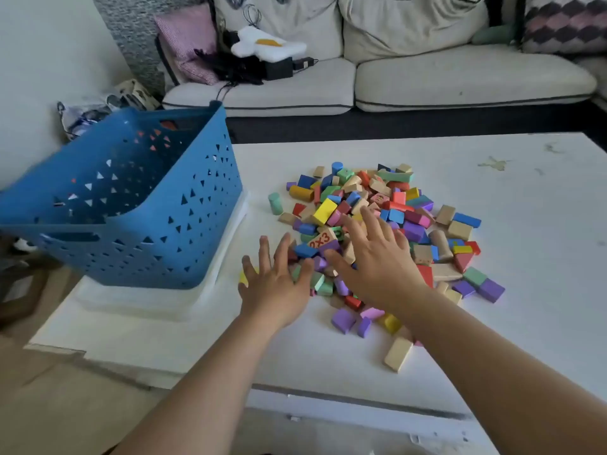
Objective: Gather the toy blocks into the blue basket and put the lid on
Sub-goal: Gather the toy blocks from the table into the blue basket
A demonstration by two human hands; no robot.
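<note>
A heap of coloured wooden toy blocks [407, 211] lies on the white table [525, 198]. The blue basket [138, 205], pierced with triangle holes, stands at the table's left on a white lid [210, 290]; a few blocks show through its holes. My left hand [276, 284] lies with fingers spread on the heap's near left edge. My right hand [374, 261] rests flat with straight fingers on top of the heap's near side. Neither hand grips a block. A green cylinder [275, 203] stands apart, left of the heap.
A cream sofa [460, 73] runs behind the table with cushions, a fried-egg plush [267, 46] and black cables. Loose blocks lie near the front, one a plain wooden block [398, 353]. The table's near edge is just below my forearms.
</note>
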